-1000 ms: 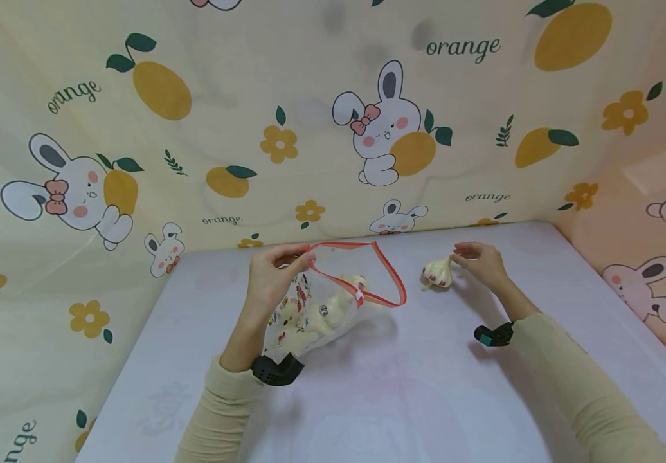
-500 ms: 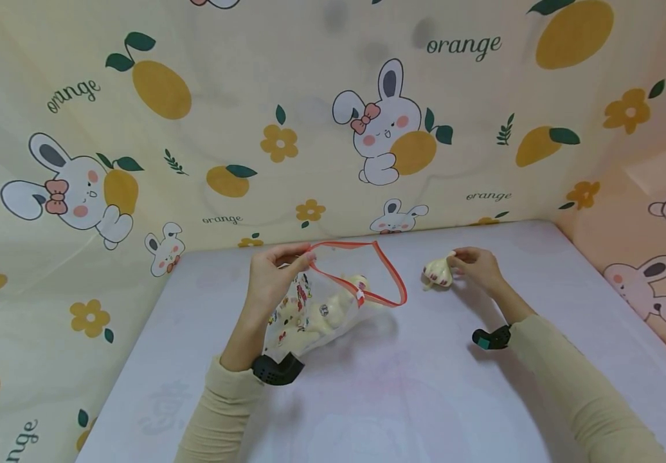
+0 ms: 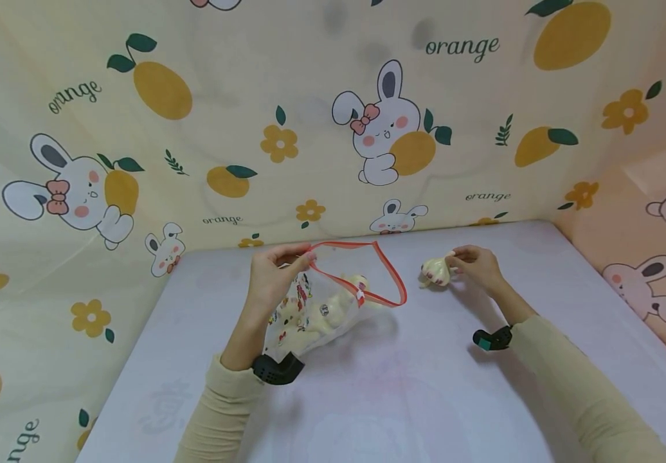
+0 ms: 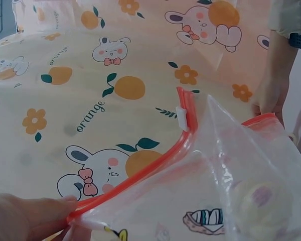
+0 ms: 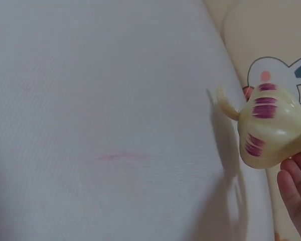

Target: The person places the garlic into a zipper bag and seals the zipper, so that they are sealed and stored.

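My left hand (image 3: 273, 278) pinches the red-edged rim of a clear zip bag (image 3: 333, 315) between thumb and fingers. Its mouth gapes toward the right, and a white slider (image 4: 181, 119) sits on the red zip. Inside lie several pale bulbs, seen through the printed plastic; one bulb (image 4: 263, 201) with a purple patch shows close up in the left wrist view. To the right of the bag, my right hand (image 3: 477, 265) pinches a garlic bulb (image 3: 437, 272) by its stem. Purple streaks and a tuft of roots show on this bulb (image 5: 271, 125) in the right wrist view.
A white-covered table (image 3: 391, 399) spreads under both hands. Behind it hangs a cream cloth (image 3: 310, 83) printed with rabbits and oranges, and a pinkish cloth (image 3: 628, 212) closes off the right side. Black camera mounts (image 3: 278, 368) sit on the wrists.
My right hand has moved slightly, its fingers settling closer round the garlic's stem, and the bulb has turned and shifted a little to the left. My left hand and the bag have stayed still.
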{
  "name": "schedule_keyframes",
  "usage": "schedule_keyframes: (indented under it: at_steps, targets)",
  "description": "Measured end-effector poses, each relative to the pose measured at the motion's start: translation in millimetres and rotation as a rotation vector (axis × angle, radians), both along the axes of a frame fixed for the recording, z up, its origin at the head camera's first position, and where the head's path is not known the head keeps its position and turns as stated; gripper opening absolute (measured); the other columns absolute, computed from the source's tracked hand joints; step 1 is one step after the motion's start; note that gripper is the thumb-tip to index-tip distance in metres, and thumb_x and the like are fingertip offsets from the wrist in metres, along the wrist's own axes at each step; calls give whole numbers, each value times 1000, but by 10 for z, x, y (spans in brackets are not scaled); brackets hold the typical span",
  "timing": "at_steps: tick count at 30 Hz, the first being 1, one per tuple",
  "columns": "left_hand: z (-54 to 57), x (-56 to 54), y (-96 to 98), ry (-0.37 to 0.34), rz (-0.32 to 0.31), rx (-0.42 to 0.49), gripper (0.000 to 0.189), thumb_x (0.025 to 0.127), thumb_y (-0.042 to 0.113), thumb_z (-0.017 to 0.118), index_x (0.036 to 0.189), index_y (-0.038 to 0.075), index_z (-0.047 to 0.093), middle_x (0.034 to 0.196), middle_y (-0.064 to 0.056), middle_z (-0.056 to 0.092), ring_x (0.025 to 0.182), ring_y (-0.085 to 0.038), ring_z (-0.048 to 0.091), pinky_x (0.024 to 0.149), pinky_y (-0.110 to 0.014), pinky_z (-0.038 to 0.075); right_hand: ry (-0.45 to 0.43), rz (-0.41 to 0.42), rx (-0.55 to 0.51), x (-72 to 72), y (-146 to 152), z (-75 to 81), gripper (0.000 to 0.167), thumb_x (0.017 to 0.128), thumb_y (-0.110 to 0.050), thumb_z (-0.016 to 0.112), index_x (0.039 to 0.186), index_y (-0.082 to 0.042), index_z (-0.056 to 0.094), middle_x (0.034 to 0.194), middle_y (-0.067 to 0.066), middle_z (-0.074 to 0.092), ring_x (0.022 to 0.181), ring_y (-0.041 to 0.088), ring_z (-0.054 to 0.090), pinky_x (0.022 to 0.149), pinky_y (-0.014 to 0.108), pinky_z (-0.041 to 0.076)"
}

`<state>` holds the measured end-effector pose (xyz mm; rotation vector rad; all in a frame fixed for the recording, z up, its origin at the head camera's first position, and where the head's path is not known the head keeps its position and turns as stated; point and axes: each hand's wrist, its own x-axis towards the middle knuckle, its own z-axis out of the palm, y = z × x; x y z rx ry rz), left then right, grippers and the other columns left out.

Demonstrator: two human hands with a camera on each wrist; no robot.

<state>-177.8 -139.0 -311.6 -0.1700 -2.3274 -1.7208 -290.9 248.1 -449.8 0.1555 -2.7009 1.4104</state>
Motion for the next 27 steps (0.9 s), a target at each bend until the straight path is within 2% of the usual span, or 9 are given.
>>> schedule_keyframes:
  at_steps: [4,9,17,20,24,27]
  targets:
    - [1,2,4,-7,6,-8,23,86,10,72,105,-1,73,95,-24,74,67,5,63,66,-14,50,-4,16,-28,21,-16,55,39,94,-21,62,116,12,59,112,34,65,72,-12,59,74,29,60]
    - [-1,-2,8,-10,1,-8,23,85,11,72,105,-1,73,94,-24,74,67,5,63,68,-14,52,-8,17,-47,49,-36,119,39,94,-19,63,116,12,58,111,31,66,72,-12,60,74,28,60]
    - [1,5,9,-12,3,1,22,86,11,72,105,0,73,92,-24,74,67,4,64,68,-15,52,0,27,-73,107,-70,228,42,93,-20,64,117,13,57,110,30,67,71,-15,58,70,13,55]
    - [-1,1,9,-12,2,0,22,86,11,72,105,0,73,93,-24,74,67,4,64,69,-14,53,6,35,-68,121,-80,265,41,93,-21,64,116,12,58,105,24,70,71,-15,59,68,8,52]
    - [-3,-2,10,-15,5,-1,23,86,11,72,105,0,73,94,-24,74,67,5,64,70,-14,53,28,44,-60,133,-92,310,40,93,-21,65,115,11,59,99,14,73,70,-16,59,68,7,50]
    - [-6,-4,9,-16,4,0,23,86,11,72,106,0,73,95,-24,74,67,5,64,70,-14,53,34,52,-57,146,-97,347,40,93,-22,64,115,11,59,99,13,72,70,-16,59,68,6,50]
